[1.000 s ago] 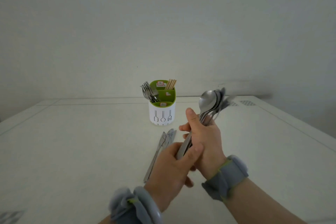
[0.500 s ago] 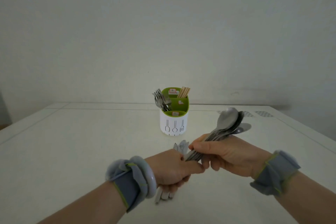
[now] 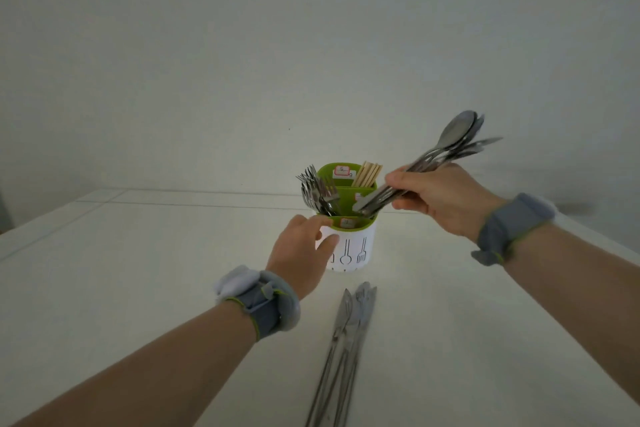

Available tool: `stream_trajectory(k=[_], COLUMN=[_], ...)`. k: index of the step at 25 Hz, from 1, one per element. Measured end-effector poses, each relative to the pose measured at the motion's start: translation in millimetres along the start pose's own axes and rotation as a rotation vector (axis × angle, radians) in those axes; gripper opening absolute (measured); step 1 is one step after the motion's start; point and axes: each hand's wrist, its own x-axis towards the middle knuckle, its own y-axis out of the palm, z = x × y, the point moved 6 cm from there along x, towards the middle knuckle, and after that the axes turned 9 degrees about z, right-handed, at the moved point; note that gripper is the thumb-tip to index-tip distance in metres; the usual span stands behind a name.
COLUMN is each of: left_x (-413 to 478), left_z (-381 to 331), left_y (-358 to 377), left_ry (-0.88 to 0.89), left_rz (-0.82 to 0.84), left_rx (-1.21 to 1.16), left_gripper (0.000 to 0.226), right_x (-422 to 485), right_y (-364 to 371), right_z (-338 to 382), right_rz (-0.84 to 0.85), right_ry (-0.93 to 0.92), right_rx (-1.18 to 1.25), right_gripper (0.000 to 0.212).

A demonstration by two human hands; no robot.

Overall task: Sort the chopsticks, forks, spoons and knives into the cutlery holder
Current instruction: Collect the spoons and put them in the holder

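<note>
A white cutlery holder (image 3: 360,246) with a green insert stands mid-table. Forks (image 3: 317,192) fill its left compartment and wooden chopsticks (image 3: 367,173) stand in the back one. My right hand (image 3: 440,199) grips a bundle of spoons (image 3: 450,142), bowls up and to the right, handle ends hovering over the holder's right-hand compartment. My left hand (image 3: 301,250) rests against the holder's left side, fingers curled on its wall and rim. Several knives (image 3: 346,340) lie in a bundle on the table in front of the holder.
The white table (image 3: 138,270) runs to a pale wall behind. Its right edge falls away near my right forearm. Both wrists wear grey bands.
My right hand has lifted the spoons up and over to the holder. My left hand let go of the bundle and moved forward onto the holder's side.
</note>
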Motion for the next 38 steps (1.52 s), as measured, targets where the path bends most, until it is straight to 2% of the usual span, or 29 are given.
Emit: stream_trajectory(k=[2,4,12,22,28,30,33,36,38], left_x=[13,19,29,31,29,31,32,36,37], left_z=[4,6,15,12,7,5,7,13,14], left_y=[6,14,15,14,8,8,6,2,2], left_ry=[0.031,0.049,0.058,0.039,0.075,0.081,-0.005,-0.167,-0.205], left_rz=[0.000,0.019,-0.049,-0.097,-0.081,-0.064,-0.027,-0.010,0.002], left_rx=[0.067,0.105,-0.026,-0.047,-0.009,0.014,-0.022,-0.218,-0.269], left_gripper=[0.034,0.033,0.023,0.020,0.021,0.023,0.022,0.015,0.013], right_x=[18,28,37,27,33,34,34,35,35], right_y=[-2,2,5,8,11,10,8,5,7], right_z=[-12,-23,-48,-49,-66,-71,-72,-68,-67], right_rz=[-0.109,-0.148,-0.190,-0.167,-0.157,-0.181,-0.207,-0.230,-0.223], right_ry=[0.023,0.055,0.121,0.053,0.165,0.169,0.160,0.145,0.132], right_rx=[0.017,0.015,0.026,-0.021,0.167,0.164,-0.004,-0.082,-0.127], right_gripper=[0.013,0.012,0.024,0.024,0.026,0.023,0.024,0.024,0.024])
